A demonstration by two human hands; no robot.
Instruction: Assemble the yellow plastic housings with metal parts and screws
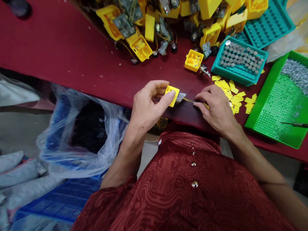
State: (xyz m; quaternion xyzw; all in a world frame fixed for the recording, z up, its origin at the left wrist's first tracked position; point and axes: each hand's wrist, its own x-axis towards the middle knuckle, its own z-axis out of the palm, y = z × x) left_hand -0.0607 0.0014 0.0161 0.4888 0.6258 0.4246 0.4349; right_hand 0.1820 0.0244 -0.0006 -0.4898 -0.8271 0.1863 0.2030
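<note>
While the left hand (151, 101) holds a yellow plastic case (175, 93) between thumb and fingers, the right hand (215, 107) pinches the wires (189, 100), their end hidden; the circuit board (181, 97) is blurred.

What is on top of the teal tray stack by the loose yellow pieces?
Silvery round pieces sit in rows in the top tray. Anything inside the trays below is covered.
</note>
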